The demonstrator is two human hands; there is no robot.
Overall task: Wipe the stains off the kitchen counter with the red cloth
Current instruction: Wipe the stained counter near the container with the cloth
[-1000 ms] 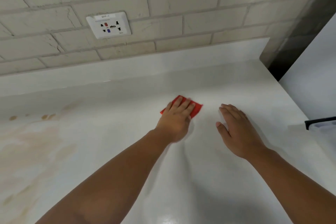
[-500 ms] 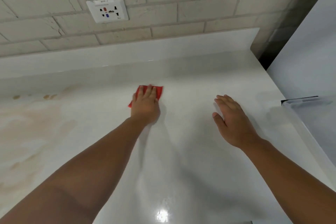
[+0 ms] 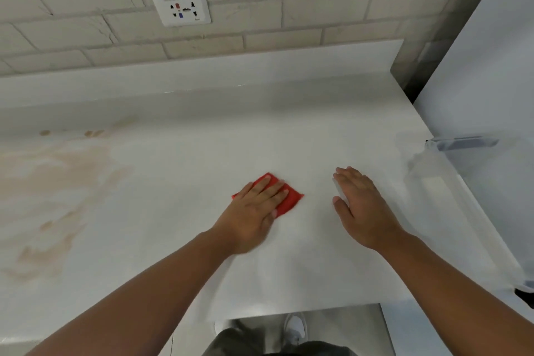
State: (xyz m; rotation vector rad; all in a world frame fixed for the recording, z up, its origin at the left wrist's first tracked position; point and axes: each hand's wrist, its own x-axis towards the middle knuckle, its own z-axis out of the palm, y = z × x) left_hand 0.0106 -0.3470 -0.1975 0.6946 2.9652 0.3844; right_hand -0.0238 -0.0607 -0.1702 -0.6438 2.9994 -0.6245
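Note:
My left hand (image 3: 254, 211) lies flat on the red cloth (image 3: 290, 201) with straight fingers, pressing it onto the white counter (image 3: 289, 147) near the middle. Only the cloth's far and right edges show past my fingers. My right hand (image 3: 361, 208) rests flat on the counter with straight fingers, a little to the right of the cloth and apart from it. Pale brown stains (image 3: 57, 182) spread over the counter's left part, with small brown spots (image 3: 92, 133) near the back edge.
A tiled wall with a white socket plate (image 3: 181, 7) rises behind the counter's raised back ledge. A white appliance (image 3: 491, 81) stands against the counter's right end. The counter's front edge runs just below my forearms, with my shoes on the floor under it.
My left hand has slid the cloth left and away, then back toward me and to the right. My right hand stays flat in the same spot. The view has tilted downward.

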